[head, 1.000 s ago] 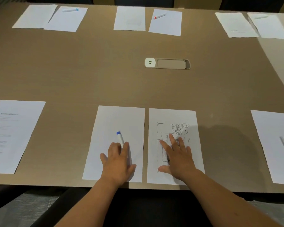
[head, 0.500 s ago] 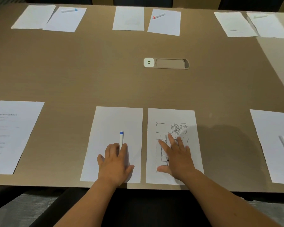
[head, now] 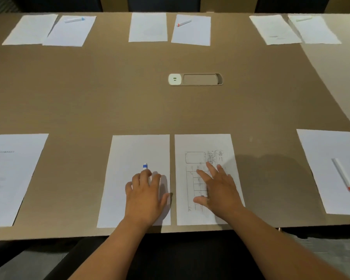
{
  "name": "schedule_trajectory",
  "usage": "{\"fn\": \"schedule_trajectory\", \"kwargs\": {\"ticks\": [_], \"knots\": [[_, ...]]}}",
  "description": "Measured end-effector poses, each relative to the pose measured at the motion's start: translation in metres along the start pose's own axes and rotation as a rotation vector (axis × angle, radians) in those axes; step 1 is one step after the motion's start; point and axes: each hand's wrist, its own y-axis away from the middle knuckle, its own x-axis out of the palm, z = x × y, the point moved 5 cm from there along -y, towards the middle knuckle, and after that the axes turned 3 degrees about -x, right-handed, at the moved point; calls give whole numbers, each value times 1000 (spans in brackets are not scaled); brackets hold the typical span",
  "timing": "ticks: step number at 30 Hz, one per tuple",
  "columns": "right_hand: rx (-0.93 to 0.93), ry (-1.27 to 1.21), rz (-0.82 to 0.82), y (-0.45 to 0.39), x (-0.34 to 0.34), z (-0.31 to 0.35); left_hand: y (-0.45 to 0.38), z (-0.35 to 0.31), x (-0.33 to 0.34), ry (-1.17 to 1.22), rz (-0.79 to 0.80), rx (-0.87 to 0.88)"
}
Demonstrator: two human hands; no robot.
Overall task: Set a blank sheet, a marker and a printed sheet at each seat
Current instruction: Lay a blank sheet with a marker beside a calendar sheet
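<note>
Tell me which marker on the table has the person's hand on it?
The blue-capped marker on the blank sheet at the near middle seat: the left hand rests on it. The other markers lie untouched.

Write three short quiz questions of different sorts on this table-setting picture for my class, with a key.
1. True or false: the right hand lies flat on the printed sheet.
2. What colour is the cap of the marker under the left hand?
3. The marker on the far middle blank sheet has a cap that is: A green, B red, C black.

Key: 1 true; 2 blue; 3 B.
</note>
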Motion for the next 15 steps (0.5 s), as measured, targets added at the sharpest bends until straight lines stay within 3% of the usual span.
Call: {"fn": "schedule_trajectory", "kwargs": {"ticks": [3, 8, 15], "knots": [[69, -172, -130, 29, -31, -12, -11, -37, -20, 43, -18, 148], [150, -147, -292, 93, -85, -65, -16, -132, -38, 128, -46, 376], [138, -147, -451, 167, -154, -179, 3, -281, -48, 242, -76, 455]]}}
